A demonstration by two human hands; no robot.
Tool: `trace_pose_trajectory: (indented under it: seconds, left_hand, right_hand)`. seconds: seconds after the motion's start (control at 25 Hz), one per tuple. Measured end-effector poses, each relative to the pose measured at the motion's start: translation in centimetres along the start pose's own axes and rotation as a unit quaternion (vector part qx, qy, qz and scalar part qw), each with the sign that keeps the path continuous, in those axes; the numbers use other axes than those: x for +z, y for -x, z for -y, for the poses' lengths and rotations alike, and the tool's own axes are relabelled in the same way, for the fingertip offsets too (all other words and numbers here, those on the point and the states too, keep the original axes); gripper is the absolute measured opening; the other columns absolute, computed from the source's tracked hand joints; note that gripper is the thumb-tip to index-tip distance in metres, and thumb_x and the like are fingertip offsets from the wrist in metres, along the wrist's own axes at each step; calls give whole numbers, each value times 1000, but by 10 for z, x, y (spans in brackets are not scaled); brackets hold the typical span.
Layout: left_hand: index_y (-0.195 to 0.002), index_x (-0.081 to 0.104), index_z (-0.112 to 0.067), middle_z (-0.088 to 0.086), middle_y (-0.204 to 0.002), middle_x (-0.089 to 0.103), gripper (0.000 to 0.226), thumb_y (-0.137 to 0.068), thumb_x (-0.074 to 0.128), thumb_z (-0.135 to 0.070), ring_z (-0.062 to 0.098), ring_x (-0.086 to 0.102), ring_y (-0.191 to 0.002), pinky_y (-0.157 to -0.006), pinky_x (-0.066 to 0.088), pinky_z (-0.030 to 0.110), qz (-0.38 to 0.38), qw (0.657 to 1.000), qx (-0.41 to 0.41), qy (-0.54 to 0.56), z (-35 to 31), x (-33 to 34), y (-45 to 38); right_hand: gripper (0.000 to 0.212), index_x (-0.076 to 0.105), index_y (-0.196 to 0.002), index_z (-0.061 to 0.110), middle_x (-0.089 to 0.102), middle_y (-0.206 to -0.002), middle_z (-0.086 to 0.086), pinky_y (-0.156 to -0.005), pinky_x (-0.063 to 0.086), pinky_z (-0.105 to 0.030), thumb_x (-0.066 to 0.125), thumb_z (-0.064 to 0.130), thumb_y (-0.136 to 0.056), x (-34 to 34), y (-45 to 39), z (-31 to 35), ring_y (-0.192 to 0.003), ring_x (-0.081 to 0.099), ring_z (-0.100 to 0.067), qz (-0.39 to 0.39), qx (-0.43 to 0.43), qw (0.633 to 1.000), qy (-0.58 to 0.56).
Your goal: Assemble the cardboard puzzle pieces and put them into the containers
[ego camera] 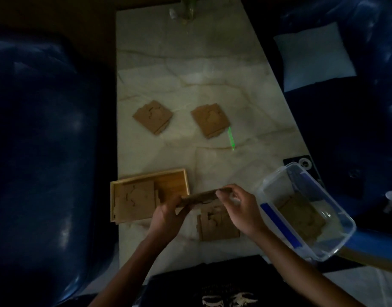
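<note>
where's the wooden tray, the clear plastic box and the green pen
wooden tray (183, 181): head view, far right rim
clear plastic box (307, 244): head view, near wall
green pen (231, 138): head view, mid shaft

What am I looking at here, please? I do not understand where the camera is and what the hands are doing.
There is no machine. A person wears the camera on the head; it looks down at a marble table. The left hand and right hand hold one cardboard puzzle between them. On the table lie three more puzzles, two far and one near. A wooden tray and a clear plastic box each hold cardboard already.
</note>
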State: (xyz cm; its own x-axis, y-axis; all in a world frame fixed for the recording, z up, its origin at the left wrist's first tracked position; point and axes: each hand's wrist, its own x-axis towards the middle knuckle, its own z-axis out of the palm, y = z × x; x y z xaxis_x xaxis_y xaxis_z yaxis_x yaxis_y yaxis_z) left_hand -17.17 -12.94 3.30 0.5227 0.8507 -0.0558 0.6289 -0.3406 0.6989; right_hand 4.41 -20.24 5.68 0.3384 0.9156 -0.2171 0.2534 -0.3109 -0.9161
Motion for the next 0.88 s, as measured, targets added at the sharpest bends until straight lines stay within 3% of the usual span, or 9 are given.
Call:
trace_pose_trajectory:
  seconds: [0.24,0.36,0.44,0.56,0.68,0.76,0.88]
  left_hand:
    - [-90,63,-26,-5,-86,70,10,-89,69,-18,4,67,-77,-65,57,24,19,972,-157,174,-31,-3,4]
    - [-93,66,-17,-1,-82,73,7,-90,65,-11,10,71,-78,-64,58,24,-9,914,-236,331,-42,-3,4]
    - [-99,66,-13,1,-87,74,10,-92,62,-9,13,72,-83,-67,58,24,-11,881,-265,392,-47,-2,5]
    - [-101,66,-13,5,-92,74,10,-93,60,-10,21,71,-90,-75,60,34,-1,870,-280,405,-47,3,9]
    - [-106,66,-12,10,-99,74,14,-93,60,-11,31,70,-97,-84,58,49,-1,850,-305,429,-44,6,10]
    - [-110,64,-8,13,-100,74,18,-92,61,-6,31,70,-96,-84,58,50,-4,844,-303,443,-49,7,9]
    - [-114,62,-8,12,-100,72,23,-92,60,-2,26,70,-92,-79,59,43,-6,851,-288,439,-58,4,8]
  right_hand:
    - [14,64,-102,23,71,-87,7,-70,52,-16,60,34,-96,7,8,16,-84,67,-5,-78,57,994,-47]
    - [27,55,-123,28,69,-98,11,-75,52,-13,60,29,-96,2,9,14,-93,66,-5,-67,83,994,1]
    - [54,36,-145,33,57,-132,10,-92,52,-21,59,26,-97,-2,10,10,-117,57,-3,-32,63,996,54]
    - [71,13,-154,39,24,-160,1,-109,41,-34,56,33,-97,-8,8,8,-142,32,-15,40,-25,969,242]
    - [83,7,-153,46,-2,-165,-2,-115,24,-47,55,65,-87,-8,9,11,-149,8,-31,112,-112,915,371]
    - [96,9,-152,48,-3,-164,-7,-114,23,-55,58,77,-74,-6,11,11,-148,6,-37,157,-145,888,406]
    - [105,17,-150,46,6,-161,-12,-112,26,-55,62,82,-62,-5,15,13,-144,12,-39,175,-167,869,432]
